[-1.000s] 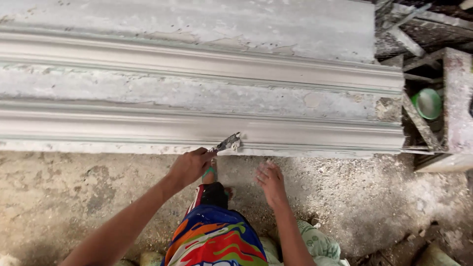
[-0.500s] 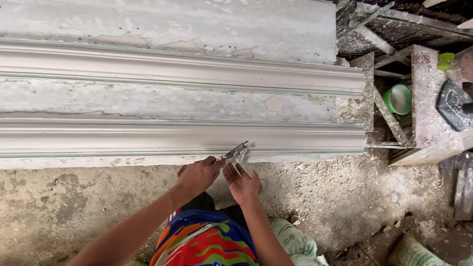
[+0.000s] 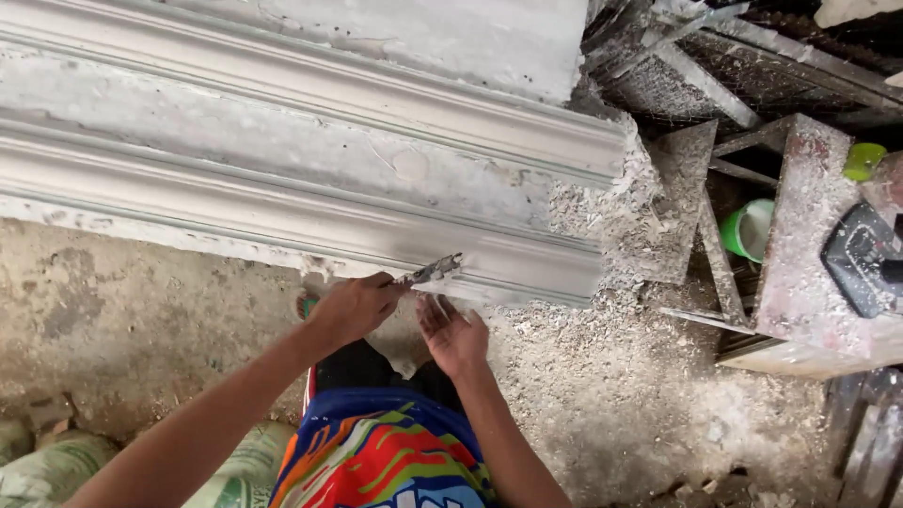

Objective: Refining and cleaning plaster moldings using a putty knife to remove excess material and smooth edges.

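Note:
A long white plaster moulding (image 3: pixel 310 202) with ridged profiles lies across the dusty floor. My left hand (image 3: pixel 353 306) grips a small plaster-caked scraper (image 3: pixel 435 269), whose blade touches the moulding's lower front edge. My right hand (image 3: pixel 454 331) is open, palm up, just below the blade and close to the moulding's edge, holding nothing. My knees in colourful shorts (image 3: pixel 381 452) are below the hands.
Plaster crumbs (image 3: pixel 621 198) heap at the moulding's right end. To the right stand a plaster-spattered metal frame (image 3: pixel 800 235), a green bucket (image 3: pixel 750 230) and a dark object (image 3: pixel 861 259). Filled sacks (image 3: pixel 56 466) lie at the lower left.
The view has shifted right along the moulding. My right hand came up from the floor to the scraper, then opened palm up beneath the blade. My left hand keeps hold of the scraper.

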